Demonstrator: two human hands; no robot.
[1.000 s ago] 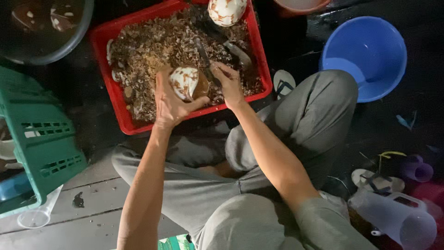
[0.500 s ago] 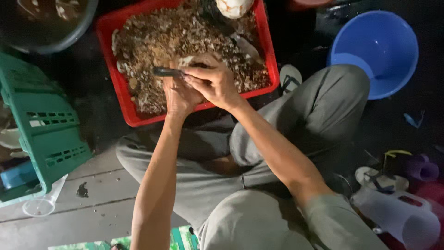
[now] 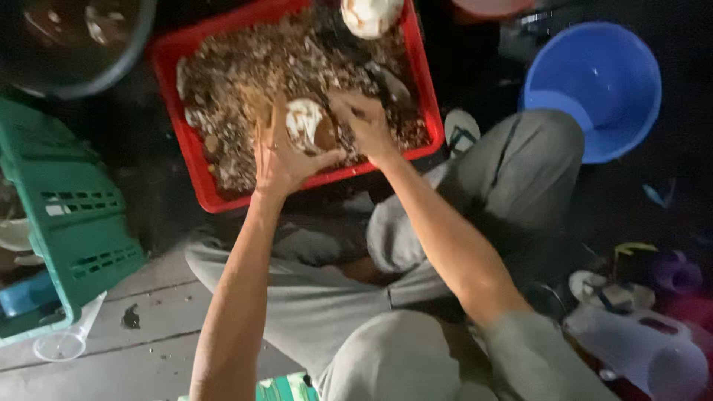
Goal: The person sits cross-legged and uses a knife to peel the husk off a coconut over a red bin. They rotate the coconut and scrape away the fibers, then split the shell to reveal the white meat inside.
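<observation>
Dim overall; lit from above at centre, dark corners, deep shadows, motion blur on both hands [image 3: 327, 137].

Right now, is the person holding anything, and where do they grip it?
The left hand cups a pale round piece from beneath, over the red tray. The right hand touches its side.

Glossy red plastic crate [image 3: 194, 160], rough shells [image 3: 245, 74]
</observation>
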